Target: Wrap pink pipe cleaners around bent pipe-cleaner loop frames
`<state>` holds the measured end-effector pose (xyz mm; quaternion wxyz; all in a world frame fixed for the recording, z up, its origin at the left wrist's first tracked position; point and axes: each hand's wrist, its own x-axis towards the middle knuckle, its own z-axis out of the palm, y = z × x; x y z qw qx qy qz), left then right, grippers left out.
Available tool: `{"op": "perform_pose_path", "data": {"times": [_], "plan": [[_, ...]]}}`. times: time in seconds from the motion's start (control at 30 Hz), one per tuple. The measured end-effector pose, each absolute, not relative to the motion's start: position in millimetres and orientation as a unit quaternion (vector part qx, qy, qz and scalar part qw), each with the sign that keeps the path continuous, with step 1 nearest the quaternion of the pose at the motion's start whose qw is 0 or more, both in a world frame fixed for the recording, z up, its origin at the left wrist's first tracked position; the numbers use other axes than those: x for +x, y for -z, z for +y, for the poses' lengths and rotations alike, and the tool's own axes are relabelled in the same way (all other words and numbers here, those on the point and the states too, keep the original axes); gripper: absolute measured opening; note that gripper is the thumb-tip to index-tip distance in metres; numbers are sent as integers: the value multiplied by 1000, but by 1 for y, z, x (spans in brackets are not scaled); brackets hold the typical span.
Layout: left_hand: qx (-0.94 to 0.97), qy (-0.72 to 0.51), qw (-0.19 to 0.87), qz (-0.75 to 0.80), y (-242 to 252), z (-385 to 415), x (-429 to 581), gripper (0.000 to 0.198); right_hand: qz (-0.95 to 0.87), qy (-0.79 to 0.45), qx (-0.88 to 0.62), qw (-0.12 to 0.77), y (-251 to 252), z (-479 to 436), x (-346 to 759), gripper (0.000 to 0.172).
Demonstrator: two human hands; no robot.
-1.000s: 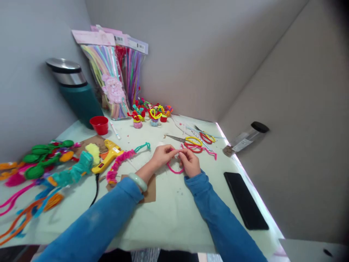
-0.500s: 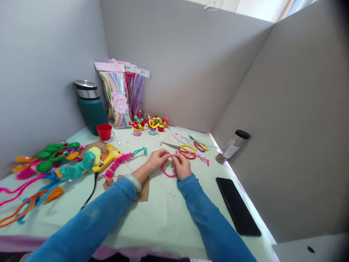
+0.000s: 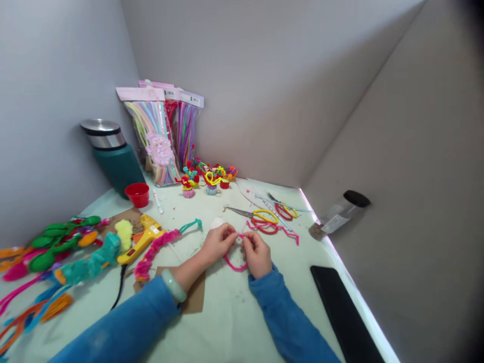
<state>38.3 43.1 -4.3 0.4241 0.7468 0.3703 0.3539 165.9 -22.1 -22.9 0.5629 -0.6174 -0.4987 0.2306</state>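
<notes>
My left hand (image 3: 217, 243) and my right hand (image 3: 257, 253) meet over the middle of the pale green table (image 3: 234, 322). Both pinch a pink pipe cleaner (image 3: 235, 265) that hangs in a loop between them, its upper ends held at the fingertips. Both sleeves are blue, and a pale green bangle (image 3: 173, 286) sits on my left wrist. Just behind my hands lie scissors (image 3: 254, 215) with yellow and red handles, next to a bent pink pipe cleaner (image 3: 286, 232).
A yellow glue gun (image 3: 141, 242), a pink and teal twisted piece (image 3: 161, 244) and piles of coloured pipe-cleaner shapes (image 3: 64, 242) lie left. A teal flask (image 3: 111, 156), red cup (image 3: 137, 194), pipe-cleaner packs (image 3: 162, 128) and small figures (image 3: 206, 177) stand behind. A black phone (image 3: 346, 317) and a bottle (image 3: 336, 214) lie right.
The camera tilted up, then back down and closer. My hands stayed together on the pink pipe cleaner, working its ends with only small finger movements.
</notes>
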Motion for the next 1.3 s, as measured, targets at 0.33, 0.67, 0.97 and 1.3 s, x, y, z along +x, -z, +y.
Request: {"op": "perform_pose_path", "data": {"times": [0.33, 0.67, 0.97, 1.3], "plan": [[733, -358, 478, 326, -4, 46, 46, 18, -500, -156, -621, 583, 26, -14, 167, 19], [717, -384, 425, 397, -3, 62, 54, 11, -491, -194, -675, 516, 12, 16, 167, 18], [755, -350, 406, 377, -6, 61, 45, 17, -548, -78, -640, 532, 8, -5, 157, 16], [845, -333, 255, 332, -10, 59, 43, 19, -444, -317, -622, 561, 12, -3, 161, 24]]}}
